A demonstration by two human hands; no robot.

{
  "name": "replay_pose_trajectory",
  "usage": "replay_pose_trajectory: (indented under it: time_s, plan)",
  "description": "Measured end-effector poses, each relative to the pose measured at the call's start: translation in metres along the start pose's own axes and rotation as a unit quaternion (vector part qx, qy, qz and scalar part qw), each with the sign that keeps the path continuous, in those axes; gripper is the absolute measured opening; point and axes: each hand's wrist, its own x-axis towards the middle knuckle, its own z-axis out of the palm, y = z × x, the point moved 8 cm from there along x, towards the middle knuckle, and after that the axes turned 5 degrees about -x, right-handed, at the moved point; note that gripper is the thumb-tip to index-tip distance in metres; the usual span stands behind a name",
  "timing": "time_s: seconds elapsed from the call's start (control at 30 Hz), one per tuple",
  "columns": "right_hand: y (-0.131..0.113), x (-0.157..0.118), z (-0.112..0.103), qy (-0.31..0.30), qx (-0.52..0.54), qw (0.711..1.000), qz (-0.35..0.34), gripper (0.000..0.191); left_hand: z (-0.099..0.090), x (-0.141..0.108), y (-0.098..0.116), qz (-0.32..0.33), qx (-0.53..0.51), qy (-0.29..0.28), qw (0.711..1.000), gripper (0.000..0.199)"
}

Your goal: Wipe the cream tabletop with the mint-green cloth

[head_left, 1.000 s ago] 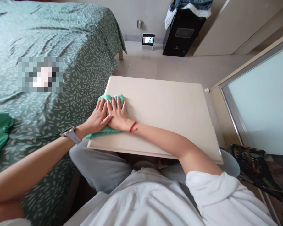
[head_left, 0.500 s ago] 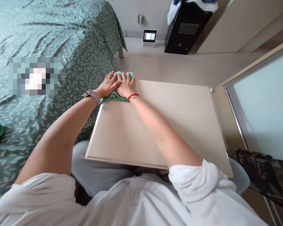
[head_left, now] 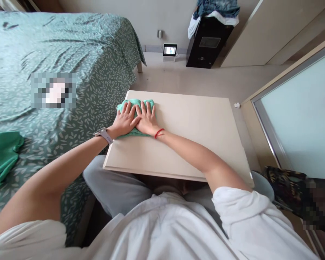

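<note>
A green cloth lies spread on the left part of a pale wooden tabletop. My left hand rests flat on the cloth's left side, fingers stretched forward, a watch on its wrist. Beside it my right hand presses flat on the same cloth with fingers spread and a red string round the wrist. The two thumbs are close together, and the palms hide the middle of the cloth.
To the left is a bed with a leaf-patterned green sheet, bearing a green garment and a blurred item. Beyond the table are a small screen and a black cabinet. A frosted panel stands right.
Both hands and the cloth have moved back toward me from the table's far left edge. The far left corner of the tabletop now shows beyond them.
</note>
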Motion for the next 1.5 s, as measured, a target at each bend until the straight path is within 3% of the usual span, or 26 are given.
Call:
replay_pose_trajectory:
  time_s: [0.27, 0.37, 0.43, 0.57, 0.77, 0.97, 1.1, 1.27, 1.5]
  plan:
    - [-0.001, -0.131, 0.012, -0.041, -0.031, 0.997, -0.05, 0.082, 0.034, -0.118, 0.089, -0.008, 0.002, 0.017, 1.0, 0.088]
    - [0.005, -0.169, 0.017, -0.05, -0.042, 0.996, -0.06, 0.082, 0.049, -0.145, 0.117, 0.018, -0.008, 0.014, 1.0, 0.093]
    - [0.012, -0.181, 0.02, -0.055, -0.047, 0.996, -0.058, 0.083, 0.055, -0.148, 0.129, 0.033, -0.015, 0.007, 0.999, 0.095]
    - [0.035, -0.162, 0.02, -0.038, -0.06, 0.996, -0.053, 0.085, 0.055, -0.116, 0.136, 0.039, -0.03, -0.021, 0.999, 0.098]
    - [0.083, -0.074, 0.003, -0.012, -0.07, 0.997, -0.003, 0.084, 0.031, -0.014, 0.126, 0.012, -0.001, -0.07, 0.998, 0.091]
    - [0.126, 0.011, -0.019, -0.002, -0.032, 0.999, 0.038, 0.079, 0.02, 0.087, 0.106, 0.043, -0.024, -0.026, 0.998, 0.088]
    - [0.143, 0.044, -0.029, -0.003, -0.025, 0.998, 0.059, 0.079, 0.019, 0.131, 0.088, 0.042, -0.049, 0.0, 0.998, 0.087]
    - [0.148, 0.056, -0.035, 0.007, -0.023, 0.997, 0.074, 0.076, 0.014, 0.146, 0.086, 0.038, -0.044, 0.012, 0.998, 0.083]
    - [0.145, 0.034, -0.026, 0.017, -0.025, 0.998, 0.063, 0.077, 0.015, 0.118, 0.1, 0.028, -0.036, 0.007, 0.999, 0.084]
